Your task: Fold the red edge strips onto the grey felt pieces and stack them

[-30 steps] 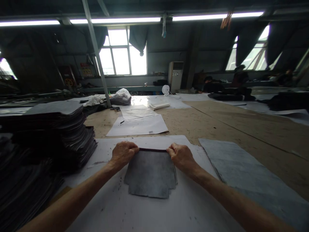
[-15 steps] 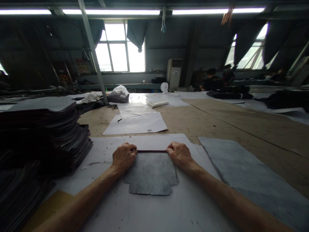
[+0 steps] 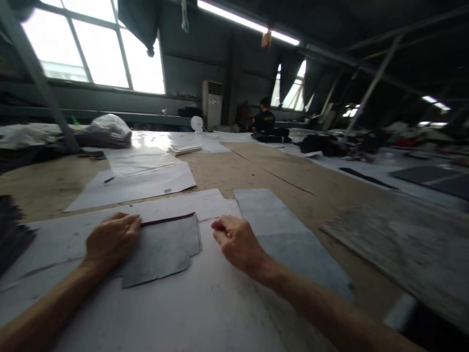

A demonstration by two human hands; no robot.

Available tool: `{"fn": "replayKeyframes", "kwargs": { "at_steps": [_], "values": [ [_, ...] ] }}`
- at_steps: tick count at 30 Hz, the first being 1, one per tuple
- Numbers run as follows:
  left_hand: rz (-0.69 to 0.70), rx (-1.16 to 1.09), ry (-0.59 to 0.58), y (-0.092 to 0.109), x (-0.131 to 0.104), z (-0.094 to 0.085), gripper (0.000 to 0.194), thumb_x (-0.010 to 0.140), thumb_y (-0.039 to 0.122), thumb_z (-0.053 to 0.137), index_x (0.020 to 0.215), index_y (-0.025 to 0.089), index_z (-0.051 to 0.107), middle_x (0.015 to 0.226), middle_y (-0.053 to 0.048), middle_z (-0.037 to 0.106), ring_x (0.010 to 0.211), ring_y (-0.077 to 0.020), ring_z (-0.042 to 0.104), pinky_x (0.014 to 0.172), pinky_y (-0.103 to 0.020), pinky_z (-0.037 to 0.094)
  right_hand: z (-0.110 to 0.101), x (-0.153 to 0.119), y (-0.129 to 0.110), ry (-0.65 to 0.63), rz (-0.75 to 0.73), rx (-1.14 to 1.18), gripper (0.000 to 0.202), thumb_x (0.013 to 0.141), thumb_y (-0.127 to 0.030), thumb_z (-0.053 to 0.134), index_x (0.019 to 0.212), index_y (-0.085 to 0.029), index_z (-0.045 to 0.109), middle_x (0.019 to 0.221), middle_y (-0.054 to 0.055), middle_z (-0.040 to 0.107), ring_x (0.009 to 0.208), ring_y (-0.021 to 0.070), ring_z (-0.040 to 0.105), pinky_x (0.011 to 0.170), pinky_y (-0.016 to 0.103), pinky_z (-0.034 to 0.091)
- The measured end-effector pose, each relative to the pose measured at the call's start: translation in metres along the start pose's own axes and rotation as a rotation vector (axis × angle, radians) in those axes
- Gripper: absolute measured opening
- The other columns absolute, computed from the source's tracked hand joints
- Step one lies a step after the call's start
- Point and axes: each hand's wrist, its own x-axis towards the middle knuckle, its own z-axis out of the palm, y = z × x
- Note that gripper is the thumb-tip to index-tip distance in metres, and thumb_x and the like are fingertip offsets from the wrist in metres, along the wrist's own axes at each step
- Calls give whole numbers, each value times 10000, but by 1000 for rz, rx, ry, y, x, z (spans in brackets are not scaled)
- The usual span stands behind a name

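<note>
A grey cut fabric piece (image 3: 161, 249) with stepped lower corners lies on white paper, a dark reddish folded strip along its far edge. My left hand (image 3: 114, 237) is closed at its far left corner, pinching the folded edge; the hand covers that corner. Off to the right of the piece is my right hand (image 3: 236, 239), apart from it, with fingers curled and tips together. Whether anything sits between those fingertips is hidden. Past the right hand lies a larger pale grey-blue sheet (image 3: 278, 220).
A stack of dark sheets (image 3: 12, 239) stands at the left edge. Beyond are white papers (image 3: 146, 183), a paper pad (image 3: 185, 148), a bagged bundle (image 3: 108, 131) and a small white fan (image 3: 197, 123). A grey slab-like sheet (image 3: 406, 234) lies right. A person (image 3: 264, 120) sits far back.
My right hand has let go of the folded edge and moved right, away from the piece. My left hand stays at its corner. The view has turned to the right.
</note>
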Motion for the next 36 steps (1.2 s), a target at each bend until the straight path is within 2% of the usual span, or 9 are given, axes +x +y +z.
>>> {"fn": "replayKeyframes", "kwargs": {
  "at_steps": [3,6,9,13,19,24,27,29,36],
  "values": [
    [-12,-29,101,-5,0,0,384,868,418,272,1041,202,538,1138,-49,505,1097,-349,452,907,-511,372,-33,-63,13,19,-51,-53,103,769,-114,543,795,-172,624,825,21,629,797,124,567,750,239,439],
    [128,-82,169,4,-10,0,371,856,470,286,1115,280,471,1203,-7,462,1110,-317,447,941,-477,363,-62,-111,39,65,-51,-130,140,718,-94,578,835,-159,620,840,54,615,846,188,544,757,312,432],
    [435,-104,12,29,-30,1,363,806,496,427,1109,309,498,1171,3,513,1059,-288,494,898,-442,404,-81,-131,65,70,-48,-250,247,655,-130,676,889,-162,604,877,59,600,854,205,525,757,335,436],
    [557,-45,-197,60,-53,8,406,755,523,515,1088,301,579,1178,-38,553,1057,-291,513,888,-446,392,-86,-135,83,43,-188,-282,160,732,-154,627,888,-177,602,856,50,586,820,179,512,727,304,435],
    [470,41,-194,85,-61,7,400,807,492,460,1095,244,585,1146,-90,574,1032,-302,530,839,-474,397,-78,-133,92,80,-415,-331,213,830,-68,380,817,-153,575,739,51,546,726,153,480,661,274,409],
    [642,-74,-16,122,-73,-5,332,839,390,469,1079,184,571,1069,-102,596,951,-267,550,837,-461,382,-83,-126,92,8,-406,-341,234,834,-81,343,701,-150,522,723,59,522,699,155,458,650,289,396],
    [721,-294,-179,150,-87,-2,222,846,283,478,1024,207,586,979,-58,621,868,-194,569,800,-382,413,-91,-128,89,-58,-345,-291,72,796,-219,544,792,-147,551,824,67,555,791,175,491,708,302,416],
    [676,-420,-287,165,-93,3,181,836,240,479,958,211,610,931,-42,630,830,-175,573,769,-350,429,-94,-132,88,-67,-299,-263,176,733,-248,637,865,-156,565,917,70,567,860,186,504,747,304,424],
    [563,-612,-295,193,-100,18,160,802,161,471,835,175,626,810,-41,635,756,-169,571,720,-329,440,-88,-139,98,68,-347,-265,177,870,-175,421,861,-180,597,775,40,605,757,140,555,693,250,436]
  ]
}}
